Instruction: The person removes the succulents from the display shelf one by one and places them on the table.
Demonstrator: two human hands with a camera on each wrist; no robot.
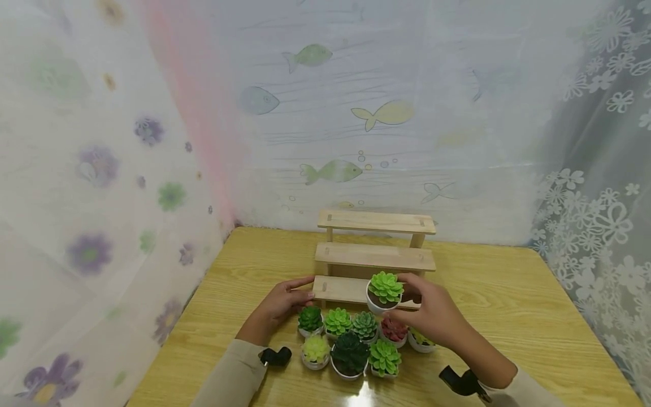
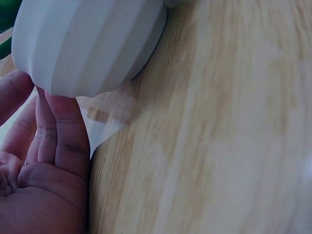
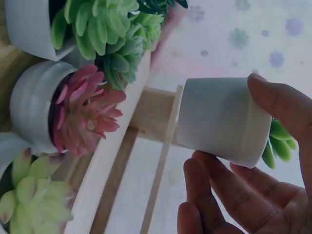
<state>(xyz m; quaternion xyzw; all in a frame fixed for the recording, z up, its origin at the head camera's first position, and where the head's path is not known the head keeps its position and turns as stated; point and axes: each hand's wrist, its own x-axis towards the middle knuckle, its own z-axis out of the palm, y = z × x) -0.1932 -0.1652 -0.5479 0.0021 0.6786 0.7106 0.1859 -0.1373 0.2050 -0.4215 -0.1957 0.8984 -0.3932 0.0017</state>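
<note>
My right hand pinches a small white pot with a bright green artificial succulent, holding it above the front of the lowest step. In the right wrist view, the thumb presses one side of the white pot and fingertips the other. The three-tier wooden plant stand has its lowest left end between the thumb and fingers of my left hand. A ribbed white pot hides those fingertips in the left wrist view. Just in front of the stand is a red succulent.
Several potted succulents cluster before the stand, among them a dark green one and a yellow-green one. The wood-grain table extends on both sides. A fish-patterned curtain hangs behind it.
</note>
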